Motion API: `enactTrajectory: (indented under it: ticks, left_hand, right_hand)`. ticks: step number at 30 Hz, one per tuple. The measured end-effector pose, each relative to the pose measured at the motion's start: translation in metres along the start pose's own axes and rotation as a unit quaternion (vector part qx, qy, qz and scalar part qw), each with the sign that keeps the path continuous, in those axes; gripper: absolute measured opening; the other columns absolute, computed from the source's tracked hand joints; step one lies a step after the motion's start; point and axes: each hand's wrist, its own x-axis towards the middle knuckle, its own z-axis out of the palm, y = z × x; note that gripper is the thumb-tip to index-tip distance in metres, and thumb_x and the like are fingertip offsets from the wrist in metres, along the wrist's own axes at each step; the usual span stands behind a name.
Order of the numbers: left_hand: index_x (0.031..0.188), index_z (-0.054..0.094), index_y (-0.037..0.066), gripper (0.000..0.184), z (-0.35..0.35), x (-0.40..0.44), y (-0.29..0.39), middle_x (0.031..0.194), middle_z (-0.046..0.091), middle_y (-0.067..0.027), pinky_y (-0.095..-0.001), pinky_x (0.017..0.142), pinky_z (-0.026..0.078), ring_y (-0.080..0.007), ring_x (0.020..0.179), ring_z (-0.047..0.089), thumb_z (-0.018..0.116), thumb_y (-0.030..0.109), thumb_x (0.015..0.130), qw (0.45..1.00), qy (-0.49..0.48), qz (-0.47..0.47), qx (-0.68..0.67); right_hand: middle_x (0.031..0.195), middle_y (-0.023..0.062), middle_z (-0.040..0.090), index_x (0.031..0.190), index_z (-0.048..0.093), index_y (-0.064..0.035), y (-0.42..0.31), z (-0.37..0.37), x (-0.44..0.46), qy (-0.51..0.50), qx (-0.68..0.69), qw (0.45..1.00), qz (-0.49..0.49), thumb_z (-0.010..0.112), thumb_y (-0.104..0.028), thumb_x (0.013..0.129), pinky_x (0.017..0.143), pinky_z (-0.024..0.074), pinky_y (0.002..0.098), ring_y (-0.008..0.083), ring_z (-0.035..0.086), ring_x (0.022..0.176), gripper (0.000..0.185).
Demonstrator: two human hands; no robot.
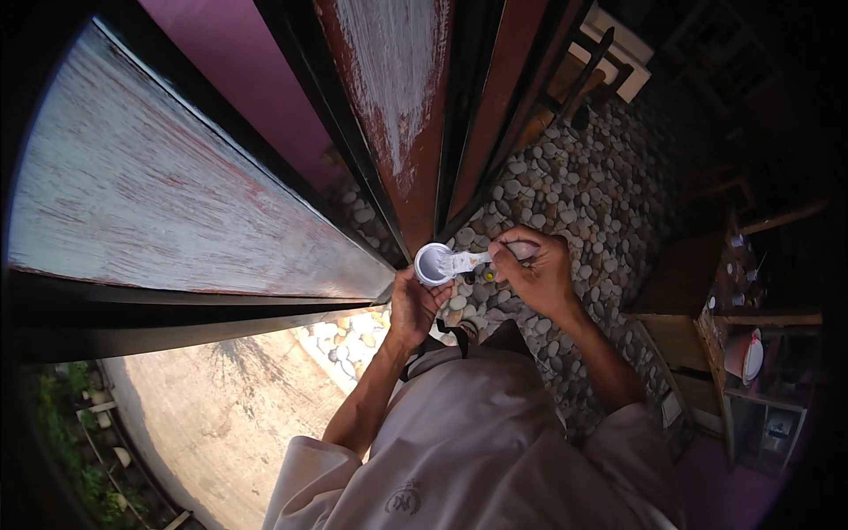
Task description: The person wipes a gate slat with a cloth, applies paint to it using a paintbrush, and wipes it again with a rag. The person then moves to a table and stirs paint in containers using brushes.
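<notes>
My left hand (415,309) is wrapped round the underside of a small round white paint pot (432,265) with grey-white paint inside. In my right hand (541,272) is a paintbrush (473,261), pinched near its handle. Its paint-covered end rests over the pot's right rim and reaches into the opening. Just beyond the pot rises a brown door panel (397,115) with pale streaky paint over its upper part. To the left, a wider panel (177,194) is mostly coated in the same pale paint, with reddish brown showing through in streaks.
Dark frames (461,106) edge the panels. The floor (592,203) has a pebble pattern. A wooden cabinet (680,344) stands at the right, and a wooden chair (592,66) at the upper right. Sunlit concrete (230,415) and plants (75,442) lie at lower left.
</notes>
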Motion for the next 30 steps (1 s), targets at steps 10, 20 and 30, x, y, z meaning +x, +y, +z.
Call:
enactTrajectory:
  ticks: [10, 20, 30]
  left_hand:
    - [0.115, 0.049, 0.002, 0.049, -0.013, -0.001, 0.009, 0.100, 0.062, -0.0127, -0.0313, 0.079, 0.054, -0.0215, 0.084, 0.064, 0.049, 0.042, 0.086, 0.998, -0.027, 0.018, -0.056]
    - [0.113, 0.051, 0.001, 0.043, -0.012, -0.035, 0.028, 0.105, 0.061, -0.0152, -0.0323, 0.081, 0.054, -0.0234, 0.090, 0.063, 0.050, 0.032, 0.083, 0.998, 0.011, 0.015, -0.059]
    - [0.110, 0.054, 0.000, 0.043, -0.011, -0.054, 0.039, 0.102, 0.063, -0.0173, -0.0333, 0.078, 0.056, -0.0256, 0.084, 0.065, 0.053, 0.034, 0.083, 0.997, 0.053, 0.040, -0.043]
  right_hand:
    - [0.072, 0.0083, 0.064, 0.087, 0.060, 0.0042, 0.013, -0.006, -0.003, 0.064, 0.129, 0.989, 0.032, 0.060, -0.006, 0.087, 0.055, 0.0522, 0.0240, 0.0135, 0.064, 0.061, 0.010]
    - [0.085, 0.0140, 0.066, 0.102, 0.057, -0.0004, 0.059, 0.045, 0.018, 0.196, 0.485, 0.852, 0.014, 0.054, -0.013, 0.092, 0.068, 0.0552, 0.0333, 0.0207, 0.067, 0.075, 0.016]
    - [0.082, 0.0149, 0.066, 0.099, 0.057, 0.0010, 0.112, 0.091, 0.023, 0.279, 0.462, 0.839, 0.075, 0.062, -0.014, 0.088, 0.064, 0.0551, 0.0294, 0.0203, 0.067, 0.068, 0.019]
